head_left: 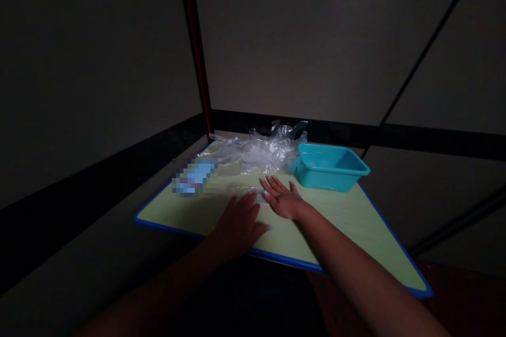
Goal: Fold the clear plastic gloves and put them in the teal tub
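Observation:
Flat on the pale yellow-green table, a clear plastic bag or sheet (245, 188) lies in front of my hands. My left hand (239, 221) reaches over its near edge, fingers stretched forward and thumb spread to the right. To its right my right hand (282, 198) lies palm down with fingers spread, the fingertips and thumb at the right end of the clear plastic. Neither hand grips anything. How far the plastic runs under the fingers is hidden.
A heap of crumpled clear plastic bags (261, 152) covers the back of the table (336, 221). At the back right stands a turquoise plastic basin (332, 168). A blurred light-blue item (196, 175) lies at the left. Walls stand close behind and to the left.

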